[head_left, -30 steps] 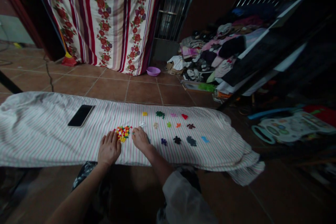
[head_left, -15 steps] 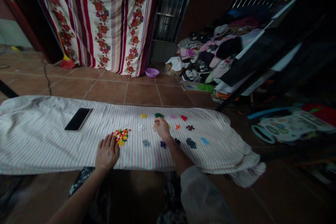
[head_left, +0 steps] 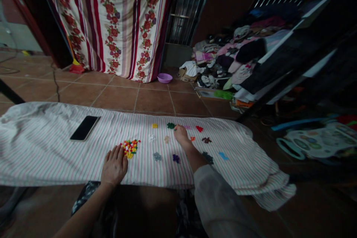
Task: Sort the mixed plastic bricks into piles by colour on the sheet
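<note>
My left hand [head_left: 115,165] lies flat with fingers stretched out, its fingertips at the edge of a mixed pile of small red, yellow, orange, white and green pieces [head_left: 130,149]. Just right of a dark green pile [head_left: 170,125], my right hand [head_left: 182,134] has its fingers pinched together; what they hold, if anything, is too small to make out. Around it lie single-colour piles: yellow [head_left: 154,125], white [head_left: 152,138], beige [head_left: 166,139], pink [head_left: 187,127], red [head_left: 199,129], orange [head_left: 192,138], brown [head_left: 206,140], grey [head_left: 157,156], purple [head_left: 176,158], dark grey [head_left: 208,157] and light blue [head_left: 223,155]. My right forearm covers part of the cloth.
A striped cloth [head_left: 55,156] covers the low table. A black phone [head_left: 85,128] lies on its left part. Beyond are a tiled floor [head_left: 153,100], a purple basin [head_left: 164,78], a floral curtain [head_left: 128,26] and a heap of clothes [head_left: 223,55].
My right hand has moved slightly right, from the front of the dark green pile to its right side, uncovering the beige pile. My left hand stays put. The view has shifted a little.
</note>
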`<control>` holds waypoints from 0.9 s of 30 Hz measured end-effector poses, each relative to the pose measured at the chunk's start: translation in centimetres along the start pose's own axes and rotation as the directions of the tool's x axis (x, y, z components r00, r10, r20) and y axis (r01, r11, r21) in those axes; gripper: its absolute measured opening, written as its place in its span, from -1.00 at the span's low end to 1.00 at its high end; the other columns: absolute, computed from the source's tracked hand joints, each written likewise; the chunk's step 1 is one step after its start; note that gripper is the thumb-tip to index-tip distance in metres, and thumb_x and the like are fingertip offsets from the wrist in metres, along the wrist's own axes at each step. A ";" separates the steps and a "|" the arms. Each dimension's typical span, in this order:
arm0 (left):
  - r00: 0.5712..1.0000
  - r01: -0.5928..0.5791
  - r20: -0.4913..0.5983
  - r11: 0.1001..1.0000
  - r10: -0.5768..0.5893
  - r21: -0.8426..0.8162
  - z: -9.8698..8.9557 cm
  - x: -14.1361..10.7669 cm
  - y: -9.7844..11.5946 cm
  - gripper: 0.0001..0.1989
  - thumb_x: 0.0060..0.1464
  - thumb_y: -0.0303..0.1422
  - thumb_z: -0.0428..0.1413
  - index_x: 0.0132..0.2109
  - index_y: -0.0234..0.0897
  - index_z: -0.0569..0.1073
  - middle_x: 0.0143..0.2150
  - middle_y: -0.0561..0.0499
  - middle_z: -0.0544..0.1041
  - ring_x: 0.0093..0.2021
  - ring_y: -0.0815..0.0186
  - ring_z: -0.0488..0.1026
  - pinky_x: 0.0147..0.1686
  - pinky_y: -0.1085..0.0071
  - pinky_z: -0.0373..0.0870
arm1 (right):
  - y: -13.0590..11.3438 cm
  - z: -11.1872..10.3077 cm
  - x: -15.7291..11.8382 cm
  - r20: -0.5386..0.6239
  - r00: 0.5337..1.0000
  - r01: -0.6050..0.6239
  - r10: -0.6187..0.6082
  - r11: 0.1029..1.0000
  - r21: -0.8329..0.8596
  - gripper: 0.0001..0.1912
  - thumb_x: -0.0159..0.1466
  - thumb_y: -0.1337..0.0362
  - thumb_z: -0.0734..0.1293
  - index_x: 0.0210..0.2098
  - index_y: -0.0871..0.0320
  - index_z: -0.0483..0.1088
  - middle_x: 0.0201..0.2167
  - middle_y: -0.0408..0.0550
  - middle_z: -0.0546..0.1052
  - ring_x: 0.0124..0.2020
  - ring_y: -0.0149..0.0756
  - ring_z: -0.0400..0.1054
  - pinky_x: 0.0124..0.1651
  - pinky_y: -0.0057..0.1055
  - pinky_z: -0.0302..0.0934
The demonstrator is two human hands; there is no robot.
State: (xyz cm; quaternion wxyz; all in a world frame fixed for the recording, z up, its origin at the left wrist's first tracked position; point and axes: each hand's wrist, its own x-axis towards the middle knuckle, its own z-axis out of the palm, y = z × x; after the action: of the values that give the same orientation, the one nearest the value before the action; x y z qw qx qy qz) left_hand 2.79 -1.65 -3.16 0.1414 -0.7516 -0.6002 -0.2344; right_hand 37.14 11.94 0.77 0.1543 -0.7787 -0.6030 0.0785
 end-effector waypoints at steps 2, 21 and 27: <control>1.000 0.017 0.008 1.000 -0.016 -0.024 0.1 0.0 0.0 -0.52 0.20 -0.25 -0.15 0.14 -0.40 0.40 0.16 -0.24 0.45 0.20 0.05 0.34 0.17 0.08 0.21 | 0.0 0.4 0.2 -0.012 1.000 -0.003 0.003 1.000 0.005 -0.68 0.17 0.60 0.20 -0.22 0.28 0.52 -0.23 0.17 0.58 -0.14 -0.19 0.45 -0.07 -0.40 0.24; 0.999 0.041 0.023 0.997 -0.040 -0.060 0.2 -0.1 0.0 -0.51 0.20 -0.25 -0.15 0.14 -0.40 0.39 0.17 -0.25 0.44 0.21 0.05 0.32 0.18 0.07 0.20 | 0.4 -1.0 -0.6 -0.022 0.999 0.044 -0.041 0.993 0.110 -0.70 0.15 0.56 0.21 -0.27 0.23 0.54 -0.25 0.04 0.59 -0.16 -0.29 0.47 -0.04 -0.47 0.25; 0.997 0.060 0.056 0.996 -0.056 -0.073 0.0 0.0 0.1 -0.51 0.21 -0.25 -0.16 0.16 -0.39 0.38 0.18 -0.25 0.43 0.23 0.05 0.31 0.19 0.06 0.19 | -0.8 -1.1 -1.8 -0.070 0.991 0.126 -0.115 0.978 0.167 -0.69 0.18 0.53 0.19 -0.27 0.20 0.54 -0.24 0.01 0.58 -0.13 -0.29 0.44 0.00 -0.42 0.25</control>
State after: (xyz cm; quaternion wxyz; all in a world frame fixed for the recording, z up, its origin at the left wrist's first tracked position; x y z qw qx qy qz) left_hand 2.84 -1.66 -3.12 0.0903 -0.7445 -0.6163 -0.2402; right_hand 36.29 10.28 1.94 0.2432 -0.7266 -0.6352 0.0971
